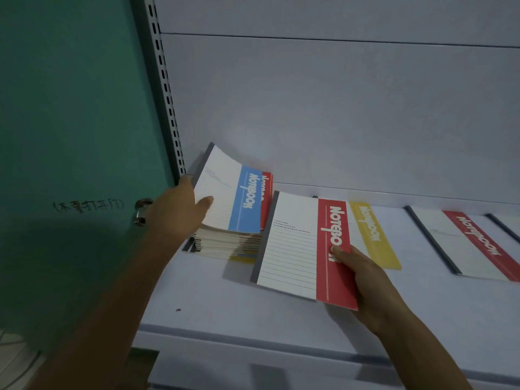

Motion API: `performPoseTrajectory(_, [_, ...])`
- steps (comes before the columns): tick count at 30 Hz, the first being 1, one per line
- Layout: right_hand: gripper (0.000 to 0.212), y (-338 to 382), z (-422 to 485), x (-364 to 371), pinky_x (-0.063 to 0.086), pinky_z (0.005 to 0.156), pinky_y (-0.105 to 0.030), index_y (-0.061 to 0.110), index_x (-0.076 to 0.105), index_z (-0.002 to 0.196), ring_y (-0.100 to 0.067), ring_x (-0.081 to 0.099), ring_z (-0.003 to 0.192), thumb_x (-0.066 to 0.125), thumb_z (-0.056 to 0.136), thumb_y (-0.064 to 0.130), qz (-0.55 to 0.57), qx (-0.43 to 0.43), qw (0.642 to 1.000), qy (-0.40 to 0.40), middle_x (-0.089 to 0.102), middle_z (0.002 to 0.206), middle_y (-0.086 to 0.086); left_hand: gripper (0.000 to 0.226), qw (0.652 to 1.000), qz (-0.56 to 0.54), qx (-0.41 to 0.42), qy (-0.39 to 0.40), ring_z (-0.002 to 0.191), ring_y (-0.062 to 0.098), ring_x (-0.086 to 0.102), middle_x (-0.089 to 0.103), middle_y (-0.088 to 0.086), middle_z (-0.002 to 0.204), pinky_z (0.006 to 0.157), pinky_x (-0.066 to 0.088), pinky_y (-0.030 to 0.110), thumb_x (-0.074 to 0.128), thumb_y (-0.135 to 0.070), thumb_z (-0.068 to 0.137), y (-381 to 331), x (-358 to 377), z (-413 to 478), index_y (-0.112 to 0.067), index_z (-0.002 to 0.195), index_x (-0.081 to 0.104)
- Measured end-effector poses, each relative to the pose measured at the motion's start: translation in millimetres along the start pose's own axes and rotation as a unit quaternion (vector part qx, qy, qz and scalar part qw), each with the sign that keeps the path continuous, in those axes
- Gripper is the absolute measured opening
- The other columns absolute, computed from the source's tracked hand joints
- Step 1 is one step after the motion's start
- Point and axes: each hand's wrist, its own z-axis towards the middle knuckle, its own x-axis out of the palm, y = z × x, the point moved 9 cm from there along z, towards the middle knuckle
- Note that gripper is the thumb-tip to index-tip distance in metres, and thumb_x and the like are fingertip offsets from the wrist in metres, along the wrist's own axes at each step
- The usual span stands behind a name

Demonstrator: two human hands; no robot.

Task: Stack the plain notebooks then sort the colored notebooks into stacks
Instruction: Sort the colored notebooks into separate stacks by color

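Right hand [363,280] is closest to camera, clamped on a white lined notebook with a red "Notebook" band [298,249]: thumb on the red band, fingers underneath. It is held nearly flat, just right of the tall notebook stack [225,243], its grey spine pointing at the stack. The low flat hold looks meant for sliding it sideways, not dropping it.

Left hand [180,209] grips the blue-banded white notebook [228,198] on top of the stack, thumb on the cover and fingers behind the spine edge. That side is lifted and the cover bows. A second red-banded notebook [267,198] shows just behind it on the stack. Probably the blue one is raised to open a gap so red can join red; that is a guess.

A yellow-banded notebook [374,235] lies flat on the white metal shelf [253,311], right of the stack and partly under the held one. Another red-banded notebook [472,243] lies well right of the stack, not yet gathered. The stack edge shows mixed colours, so sorting looks unfinished. I can't make out any plain notebooks.

Left of the stack are a green door panel [70,108] with a metal handle [142,211] and a slotted shelf upright [166,94].
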Motion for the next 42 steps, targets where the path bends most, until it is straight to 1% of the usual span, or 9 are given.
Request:
performPoseTrajectory(6, [0.019, 9, -4, -7, 0.056, 0.064, -0.034, 0.019, 0.063, 0.111, -0.025, 0.073, 0.082, 0.054, 0.095, 0.025, -0.033, -0.012, 0.999, 0.015, 0.075, 0.097, -0.003, 0.030, 0.962, -0.118, 0.102, -0.222, 0.080, 0.029, 0.062, 0.065, 0.013, 0.098, 0.060, 0.046, 0.029, 0.043, -0.024, 0.099, -41, -54, -54, -0.002, 0.117, 0.049])
performPoseTrajectory(10, [0.019, 26, -9, -33, 0.056, 0.061, -0.030, 0.022, 0.065, 0.107, -0.023, 0.073, 0.079, 0.057, 0.092, 0.028, -0.059, -0.047, 0.997, -0.001, 0.075, 0.094, 0.000, 0.021, 0.947, -0.256, 0.054, -0.185, 0.082, 0.011, 0.056, 0.059, -0.004, 0.098, 0.056, 0.038, 0.006, 0.044, -0.017, 0.099, -62, -29, -76, -0.008, 0.117, 0.051])
performPoseTrajectory(16, [0.016, 69, -16, -109, 0.057, 0.070, -0.035, 0.028, 0.064, 0.106, -0.021, 0.073, 0.080, 0.056, 0.092, 0.032, -0.112, -0.089, 0.988, -0.053, 0.075, 0.093, 0.004, 0.016, 0.909, -0.405, 0.027, -0.093, 0.092, 0.009, 0.061, 0.062, -0.010, 0.100, 0.066, 0.051, 0.017, 0.045, -0.013, 0.098, -120, 49, -96, -0.023, 0.109, 0.052])
performPoseTrajectory(19, [0.013, 99, -16, -178, 0.057, 0.073, -0.039, 0.029, 0.063, 0.102, -0.021, 0.073, 0.077, 0.058, 0.090, 0.033, -0.150, -0.116, 0.974, -0.126, 0.075, 0.091, 0.004, 0.016, 0.897, -0.437, 0.016, -0.058, 0.085, 0.011, 0.063, 0.065, -0.007, 0.098, 0.054, 0.049, 0.014, 0.046, -0.014, 0.098, -155, 84, -109, -0.023, 0.108, 0.054])
performPoseTrajectory(24, [0.028, 133, 10, -287, 0.055, 0.084, -0.046, 0.020, 0.060, 0.116, -0.024, 0.070, 0.083, 0.057, 0.093, 0.034, -0.252, -0.110, 0.937, -0.214, 0.070, 0.108, -0.005, 0.017, 0.909, -0.415, -0.006, -0.032, 0.075, 0.010, 0.062, 0.064, -0.009, 0.093, 0.044, 0.044, 0.012, 0.045, -0.016, 0.098, -198, 123, -132, -0.027, 0.109, 0.051])
performPoseTrajectory(29, [0.039, 140, 61, -321, 0.048, 0.085, -0.039, 0.009, 0.054, 0.129, -0.026, 0.062, 0.093, 0.051, 0.097, 0.031, -0.408, -0.094, 0.886, -0.201, 0.063, 0.122, -0.012, 0.013, 0.924, -0.381, -0.010, -0.029, 0.080, 0.008, 0.063, 0.062, -0.010, 0.094, 0.048, 0.049, 0.012, 0.045, -0.020, 0.098, -228, 147, -155, -0.024, 0.109, 0.050])
performPoseTrajectory(34, [0.040, 136, 90, -331, 0.047, 0.077, -0.032, 0.008, 0.054, 0.126, -0.027, 0.063, 0.094, 0.047, 0.097, 0.036, -0.547, -0.113, 0.808, -0.187, 0.063, 0.120, -0.011, 0.016, 0.912, -0.407, -0.027, -0.039, 0.084, 0.011, 0.065, 0.063, -0.010, 0.098, 0.051, 0.051, 0.013, 0.048, -0.022, 0.096, -251, 166, -172, -0.022, 0.112, 0.050])
performPoseTrajectory(39, [0.040, 136, 104, -341, 0.049, 0.075, -0.031, 0.011, 0.056, 0.116, -0.022, 0.062, 0.085, 0.048, 0.095, 0.044, -0.596, -0.095, 0.772, -0.199, 0.065, 0.112, -0.009, 0.017, 0.910, -0.412, -0.032, -0.046, 0.088, 0.012, 0.063, 0.061, -0.010, 0.101, 0.057, 0.054, 0.014, 0.048, -0.023, 0.095, -271, 174, -184, -0.025, 0.112, 0.047])
performPoseTrajectory(42, [0.050, 148, 98, -335, 0.046, 0.092, -0.039, 0.013, 0.047, 0.128, -0.026, 0.055, 0.112, 0.057, 0.090, 0.045, -0.647, -0.151, 0.717, -0.212, 0.051, 0.133, -0.012, 0.018, 0.906, -0.418, -0.035, -0.059, 0.089, 0.013, 0.061, 0.059, -0.012, 0.100, 0.064, 0.056, 0.022, 0.048, -0.024, 0.095, -285, 174, -189, -0.027, 0.113, 0.046])
